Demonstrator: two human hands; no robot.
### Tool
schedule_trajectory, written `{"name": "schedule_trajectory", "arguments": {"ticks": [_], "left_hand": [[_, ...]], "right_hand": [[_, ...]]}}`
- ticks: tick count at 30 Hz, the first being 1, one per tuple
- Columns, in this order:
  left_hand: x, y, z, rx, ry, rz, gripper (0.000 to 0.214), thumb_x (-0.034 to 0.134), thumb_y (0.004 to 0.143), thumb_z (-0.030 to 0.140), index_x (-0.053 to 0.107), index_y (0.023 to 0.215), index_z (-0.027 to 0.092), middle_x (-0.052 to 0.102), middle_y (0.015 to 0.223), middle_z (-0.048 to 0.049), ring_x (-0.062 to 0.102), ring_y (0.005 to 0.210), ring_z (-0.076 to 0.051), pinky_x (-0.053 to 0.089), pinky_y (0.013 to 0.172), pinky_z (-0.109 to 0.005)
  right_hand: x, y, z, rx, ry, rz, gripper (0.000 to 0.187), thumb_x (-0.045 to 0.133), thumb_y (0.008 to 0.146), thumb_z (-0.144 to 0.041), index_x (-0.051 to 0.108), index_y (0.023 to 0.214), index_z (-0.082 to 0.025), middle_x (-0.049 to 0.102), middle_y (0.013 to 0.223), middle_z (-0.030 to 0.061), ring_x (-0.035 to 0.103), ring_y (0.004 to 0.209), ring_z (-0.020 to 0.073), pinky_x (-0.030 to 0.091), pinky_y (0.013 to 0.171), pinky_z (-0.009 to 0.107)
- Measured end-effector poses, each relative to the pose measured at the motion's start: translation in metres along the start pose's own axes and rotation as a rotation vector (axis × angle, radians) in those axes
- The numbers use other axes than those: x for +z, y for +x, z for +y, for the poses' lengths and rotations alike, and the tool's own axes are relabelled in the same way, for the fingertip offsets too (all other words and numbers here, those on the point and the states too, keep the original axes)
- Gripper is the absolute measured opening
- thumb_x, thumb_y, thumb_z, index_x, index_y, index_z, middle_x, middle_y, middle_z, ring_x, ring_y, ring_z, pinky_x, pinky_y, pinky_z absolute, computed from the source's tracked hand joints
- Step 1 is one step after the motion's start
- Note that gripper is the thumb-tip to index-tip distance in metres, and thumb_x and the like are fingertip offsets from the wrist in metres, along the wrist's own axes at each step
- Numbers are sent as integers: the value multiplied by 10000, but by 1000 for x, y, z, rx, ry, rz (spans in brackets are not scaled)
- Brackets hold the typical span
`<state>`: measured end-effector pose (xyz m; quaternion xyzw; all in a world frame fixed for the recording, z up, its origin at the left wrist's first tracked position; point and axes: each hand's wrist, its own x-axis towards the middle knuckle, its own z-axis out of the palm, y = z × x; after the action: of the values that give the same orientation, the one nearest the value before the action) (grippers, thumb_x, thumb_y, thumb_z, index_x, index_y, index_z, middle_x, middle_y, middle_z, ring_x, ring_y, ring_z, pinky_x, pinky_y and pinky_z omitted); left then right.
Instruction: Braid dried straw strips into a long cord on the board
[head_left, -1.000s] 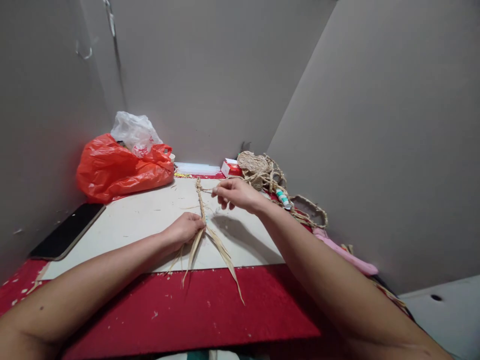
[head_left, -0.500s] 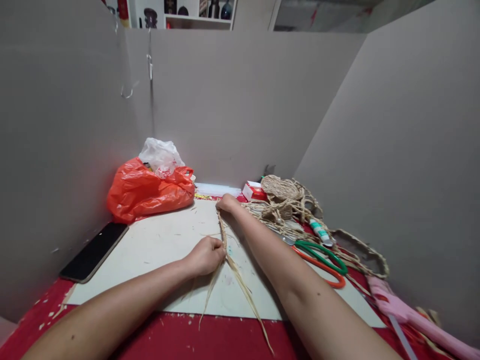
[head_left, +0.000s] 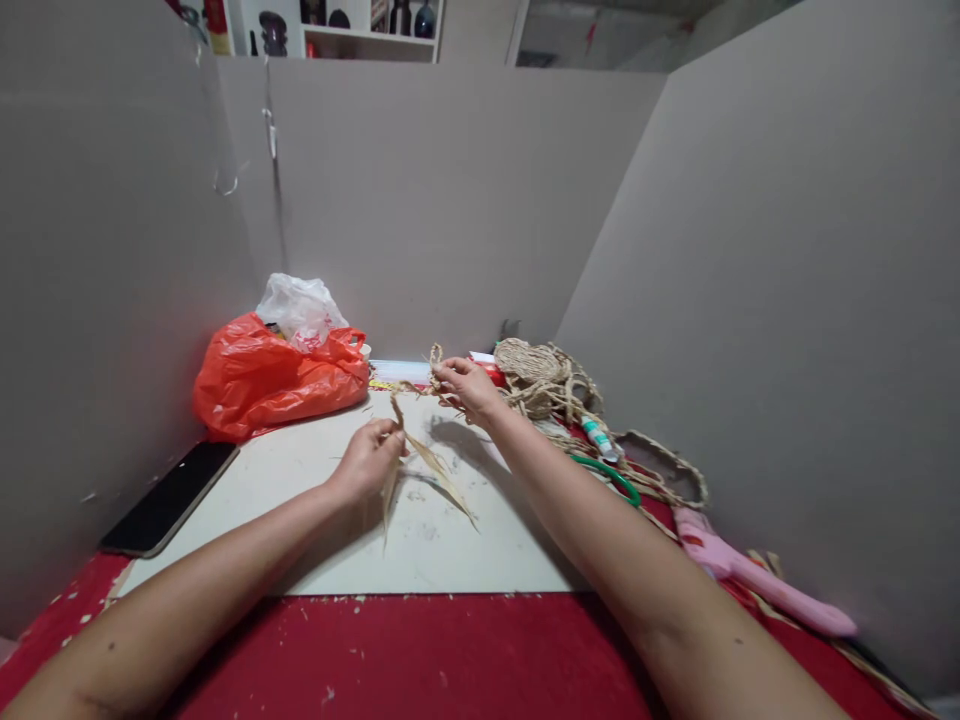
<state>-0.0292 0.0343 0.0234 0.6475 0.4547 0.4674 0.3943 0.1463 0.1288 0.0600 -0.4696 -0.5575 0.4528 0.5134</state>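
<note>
A thin braided straw cord runs between my two hands above a pale board. My left hand is closed in a pinch on the cord, near where it parts into loose flat strands that hang down over the board. Farther off, my right hand pinches the braided part, and a small loop of it stands up beside the fingertips. Just behind the right hand lies a heap of coiled straw cord.
An orange plastic bag with a white bag on top stands back left, above a black phone. On the right lie green-handled scissors, a tube and a pink glue gun. Grey partitions surround the red tabletop.
The cord was stretched straight along the board; now it is lifted and bent. My left hand has moved up and left, and my right hand has turned. The view has shifted right.
</note>
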Motion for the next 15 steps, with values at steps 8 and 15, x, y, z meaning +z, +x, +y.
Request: {"name": "schedule_trajectory", "arguments": {"ticks": [8,15], "left_hand": [[-15,8,16,-203,-342,32,205,636,713,312,547,743,130,620,699,-40,619,667,-131,493,681,-267],[2,-35,63,342,208,-108,191,525,823,307,618,760,154,620,1012,-100,573,987,-195,468,849,-311]], "right_hand": [[-50,-71,-31,-156,129,-50,355,633,696,-464,404,756,-199,475,565,-71,507,431,74,320,340,154],[-65,-97,-45,-273,-28,4,336,636,671,-438,415,679,-186,470,575,-65,459,472,62,418,412,178]]}}
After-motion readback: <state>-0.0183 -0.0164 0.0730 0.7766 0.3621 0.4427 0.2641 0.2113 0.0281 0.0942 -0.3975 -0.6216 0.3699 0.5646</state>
